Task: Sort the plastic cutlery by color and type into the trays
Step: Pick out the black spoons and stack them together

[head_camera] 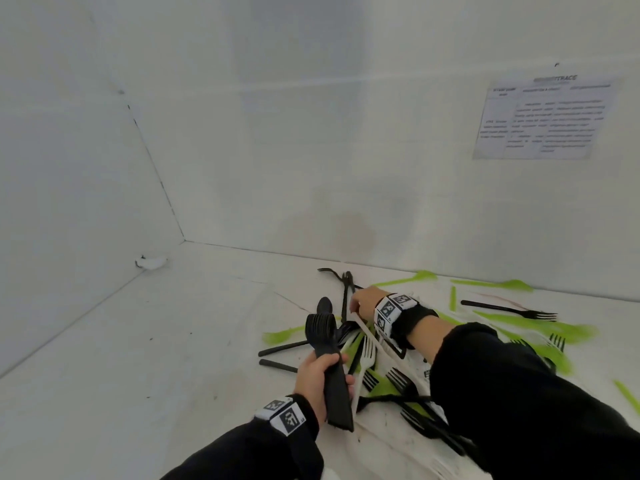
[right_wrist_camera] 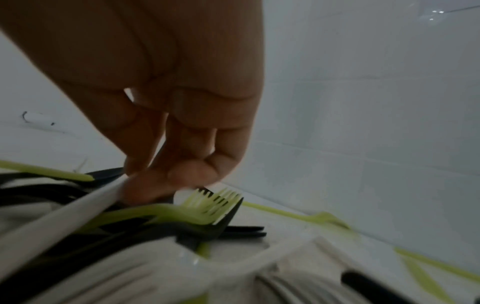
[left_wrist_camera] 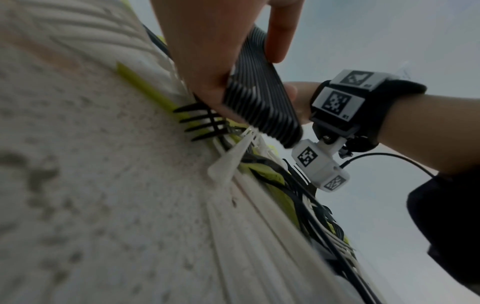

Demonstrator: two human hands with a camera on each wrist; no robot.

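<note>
White work surface (head_camera: 145, 341), walled at far side and left; the two walls meet in a corner at far left. Left half of the surface is bare right up to that corner, save a small white clip-like item (head_camera: 151, 262) at the foot of the left wall. Printed sheet (head_camera: 540, 117) taped on far wall, upper right; text too blurred to read.

Cutlery pile (head_camera: 391, 368) takes up the right half, from near edge to foot of far wall: black, green and white pcs mixed, crossing each other. Green pcs (head_camera: 493, 284) lie just beside the far wall. A black fork (head_camera: 509, 309) lies apart at far right, tines pointing right. Two black handles (head_camera: 280, 356) stick out left of the pile into the bare zone. No trays in view.

L hand (head_camera: 317, 379), near-centre, fingers and thumb wrapped round a stack of black spoons (head_camera: 329, 362), bowls nested and pointing far, handles toward viewer. Left wrist view confirms the ribbed stack gripped between thumb and fingers, held just above the pile, a black fork's tines right beside it. Tagged wristband (head_camera: 285, 415) on black sleeve.

R hand (head_camera: 363, 301) reaches across from the right, over the pile, palm down. Fingertips (right_wrist_camera: 182, 174) pinch a long white pc (head_camera: 372, 336), type cannot tell, which slants back toward the near side. Right wrist view: a green fork (right_wrist_camera: 202, 209) lies on black pcs directly under the fingers, close but contact cannot tell.
</note>
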